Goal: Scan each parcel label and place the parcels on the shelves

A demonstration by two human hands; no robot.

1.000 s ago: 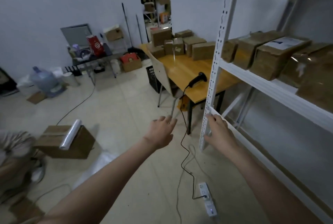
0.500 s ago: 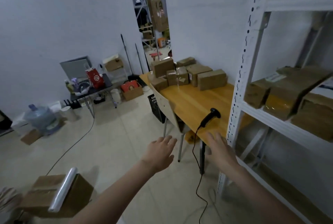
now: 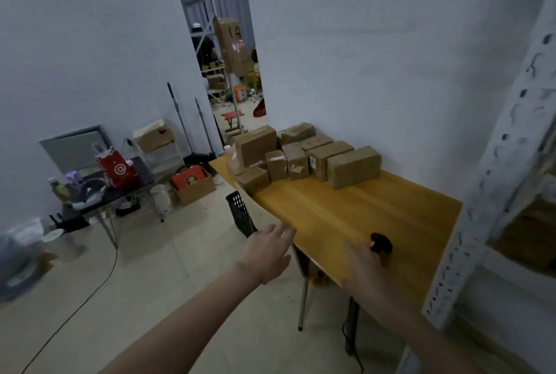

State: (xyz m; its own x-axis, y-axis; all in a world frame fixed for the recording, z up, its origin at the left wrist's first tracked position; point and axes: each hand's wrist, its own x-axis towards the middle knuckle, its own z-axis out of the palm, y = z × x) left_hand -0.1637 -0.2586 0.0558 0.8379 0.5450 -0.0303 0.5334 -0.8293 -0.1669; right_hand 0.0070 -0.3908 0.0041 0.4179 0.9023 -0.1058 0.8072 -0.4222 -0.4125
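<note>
Several brown cardboard parcels (image 3: pixel 304 157) stand grouped at the far end of a yellow wooden table (image 3: pixel 346 211). A black handheld scanner (image 3: pixel 381 243) lies near the table's front edge. My right hand (image 3: pixel 364 265) reaches over the table with fingers apart, just left of the scanner and not gripping it. My left hand (image 3: pixel 266 250) is stretched out, fingers spread and holding nothing, at the table's left front corner. The white metal shelf upright (image 3: pixel 493 181) stands at the right, with blurred parcels (image 3: pixel 529 232) on its shelf.
A chair (image 3: pixel 288 241) is tucked under the table beside a black crate (image 3: pixel 240 214). A small dark side table (image 3: pixel 120 193) with a red bag and bottles stands at the left. A cable (image 3: pixel 90 283) runs across the floor. A person stands in the far doorway (image 3: pixel 204 48).
The view has swung up and toward the table, away from the shelf. My right hand left the shelf upright and moved to the scanner; my left hand moved forward to the table's corner.
</note>
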